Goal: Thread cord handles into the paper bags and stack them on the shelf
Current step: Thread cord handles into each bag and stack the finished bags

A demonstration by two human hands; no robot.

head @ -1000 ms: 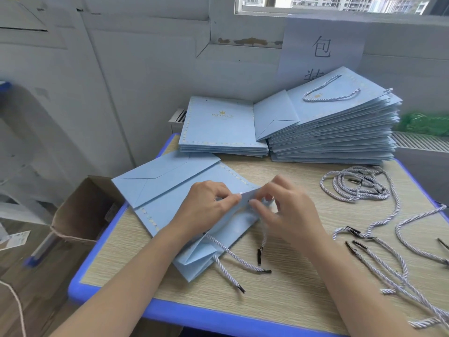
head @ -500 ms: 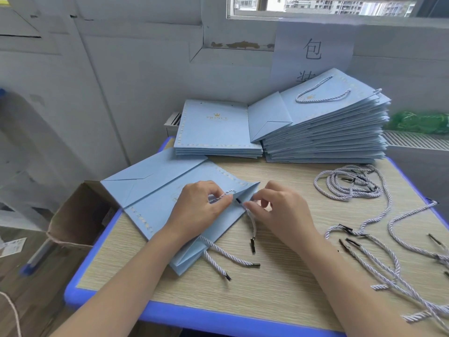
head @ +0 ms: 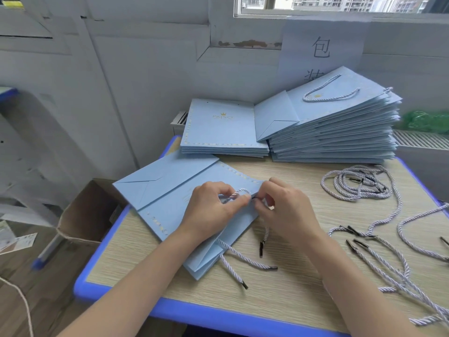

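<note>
Nearest the table's [head: 170, 310] blue front edge, two cord ends with dark tips trail out from under the flat blue paper bag [head: 170, 203], whose long axis runs diagonally from near-right to far-left, folded bottom pointing far-left and open mouth toward the hands. At that mouth the left hand [head: 213, 210] pinches a loop of cord [head: 239, 193] against the paper, probably to steady it, while the right hand [head: 286, 210] pinches the cord's dark tip, seemingly to feed it through a hole. Beyond the bag lie the unthreaded stack [head: 223, 127] and the taller finished stack [head: 335, 132]; loose cords [head: 357, 184] lie right of the bag.
</note>
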